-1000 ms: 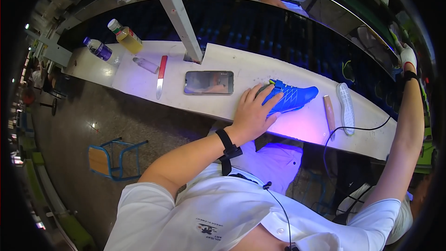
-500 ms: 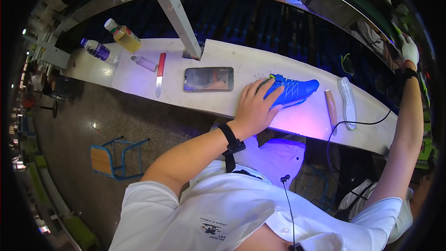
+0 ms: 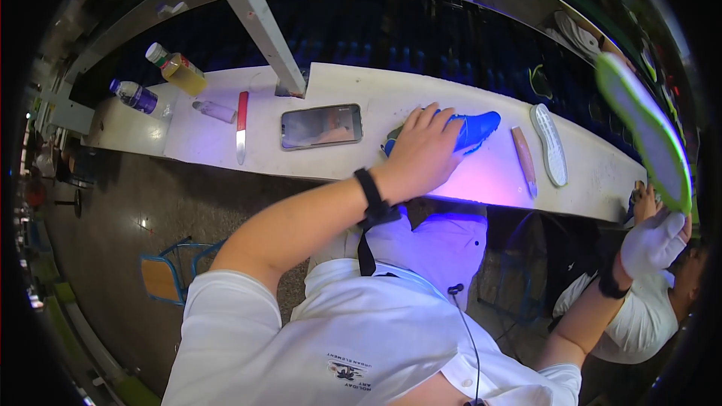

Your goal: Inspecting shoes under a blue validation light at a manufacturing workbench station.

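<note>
My bare left hand (image 3: pixel 423 152) lies over a blue shoe (image 3: pixel 481 129) on the white bench, its fingers wrapped across the upper. The toe points right; much of the heel end is hidden under the hand. At the far right my right hand (image 3: pixel 653 244), in a white glove, holds a shoe sole (image 3: pixel 647 131) by its lower end. This sole is pale with a bright green edge and stands up off the bench. Between the hands, a white sole (image 3: pixel 549 144) lies on the bench beside a wooden-handled tool (image 3: pixel 524 162).
A phone (image 3: pixel 321 127), a red-handled knife (image 3: pixel 241 128), a small clear bottle (image 3: pixel 214 111) and two larger bottles (image 3: pixel 183 73) (image 3: pixel 135 96) occupy the bench's left. Behind runs a dark conveyor (image 3: pixel 391 37); a metal post (image 3: pixel 256 22) rises there. Another person (image 3: pixel 632 323) is at lower right.
My right hand has drawn back from the far right, now with the green-edged sole in it. My left hand has slid further over the blue shoe. The view has shifted slightly.
</note>
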The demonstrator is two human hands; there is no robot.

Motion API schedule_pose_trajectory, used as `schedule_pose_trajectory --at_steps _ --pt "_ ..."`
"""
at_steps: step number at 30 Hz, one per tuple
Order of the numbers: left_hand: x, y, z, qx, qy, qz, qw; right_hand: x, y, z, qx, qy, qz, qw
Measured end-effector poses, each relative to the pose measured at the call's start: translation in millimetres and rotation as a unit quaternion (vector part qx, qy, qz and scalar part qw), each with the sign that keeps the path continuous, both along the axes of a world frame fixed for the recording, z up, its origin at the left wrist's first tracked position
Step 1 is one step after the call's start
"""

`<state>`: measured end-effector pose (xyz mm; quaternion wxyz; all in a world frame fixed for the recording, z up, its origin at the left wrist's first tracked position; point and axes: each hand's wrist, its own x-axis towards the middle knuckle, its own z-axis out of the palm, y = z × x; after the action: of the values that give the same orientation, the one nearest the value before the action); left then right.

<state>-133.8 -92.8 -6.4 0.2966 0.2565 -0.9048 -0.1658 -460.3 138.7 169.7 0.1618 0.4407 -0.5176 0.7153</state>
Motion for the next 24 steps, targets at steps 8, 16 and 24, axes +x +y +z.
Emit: schedule_pose_trajectory --at_steps 8,16,24 --pt "-84 -38 22 0.151 -0.197 -0.038 0.968 89 -18 -85 0.317 -0.016 0.025 0.948" --pt "-45 -10 60 0.119 0.042 -0.046 0.991 112 -7 -141 0.178 -0.204 0.200 0.942" --pt "3 38 34 0.253 0.242 -0.136 0.927 134 -19 -132 0.152 -0.276 0.181 0.932"
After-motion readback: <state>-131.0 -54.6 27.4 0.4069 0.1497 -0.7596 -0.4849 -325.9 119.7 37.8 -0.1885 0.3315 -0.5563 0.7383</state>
